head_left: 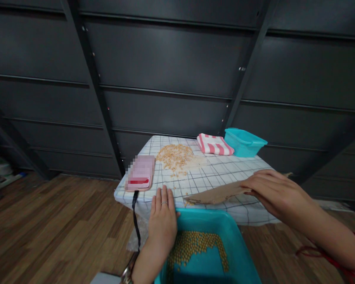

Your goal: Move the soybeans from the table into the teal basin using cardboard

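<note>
Resting at the basin's point(208, 217) corner, the left hand point(163, 221) has fingers together; beyond it, the right hand point(273, 191) pinches cardboard point(215, 194).

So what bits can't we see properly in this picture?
All in the head view:
Part of the brown cardboard: hidden by the right hand.
Big teal tub: its near end is cut off by the bottom edge; the left hand covers some rim.
Small teal basket: its near wall hides the bottom inside.
Pink device: details blurred into blocks.
</note>
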### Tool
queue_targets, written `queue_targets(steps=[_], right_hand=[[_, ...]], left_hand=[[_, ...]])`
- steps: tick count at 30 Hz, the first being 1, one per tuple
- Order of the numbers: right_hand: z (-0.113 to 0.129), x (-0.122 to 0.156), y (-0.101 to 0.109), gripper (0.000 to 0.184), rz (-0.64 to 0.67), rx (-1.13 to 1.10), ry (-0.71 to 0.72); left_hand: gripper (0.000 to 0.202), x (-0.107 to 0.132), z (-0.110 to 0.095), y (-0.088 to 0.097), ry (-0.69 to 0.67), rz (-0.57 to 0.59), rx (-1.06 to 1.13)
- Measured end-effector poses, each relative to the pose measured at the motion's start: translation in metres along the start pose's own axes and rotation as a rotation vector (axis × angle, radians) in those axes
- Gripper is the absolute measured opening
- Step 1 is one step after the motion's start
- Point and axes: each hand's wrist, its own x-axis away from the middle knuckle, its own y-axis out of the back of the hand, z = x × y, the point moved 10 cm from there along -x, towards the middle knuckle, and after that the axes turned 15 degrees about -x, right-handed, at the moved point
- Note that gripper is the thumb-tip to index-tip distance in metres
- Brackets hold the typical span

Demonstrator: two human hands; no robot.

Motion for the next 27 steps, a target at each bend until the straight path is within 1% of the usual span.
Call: queue_targets(steps=[5, 8, 11, 14, 18, 23, 27], right_hand=[[-0.0017, -0.0032, -0.0031, 0.025, -0.028, 0.036, -0.007], [-0.0017, -0.0042, -0.0061, 0.026, -0.036, 0.041, -0.021], [-0.0004, -0.0042, -0.0069, 0.026, -0.017, 0.026, -0.013], [0.0013, -0.0034, -0.0048, 0.026, -0.002, 0.013, 0.003], [0.003, -0.0009, 0.0004, 0.026, -0.033, 0.017, 0.012], [0.0025, 0.0016, -0.0005, 0.027, -0.013, 0.001, 0.006], [0.0012, 0.0015, 0.0001, 0.026, -0.005, -0.017, 0.003]], left_hand=[[0.052, 0.0017, -0.0014, 0.0019, 0.002, -0.034, -0.012], [0.052, 0.0008, -0.0013, 0.0021, 0.008, -0.016, -0.008], [0.051, -0.0004, -0.0006, 0.0016, 0.016, -0.003, -0.005], [0.052, -0.001, -0.0005, 0.0002, 0.015, -0.005, -0.002], [0.052, -0.002, -0.0012, -0.001, -0.002, 0.006, -0.007], [0.052, -0.0029, -0.002, 0.0012, -0.013, 0.007, -0.061], [0.052, -0.0015, -0.0024, -0.0016, -0.012, 0.0, -0.039]])
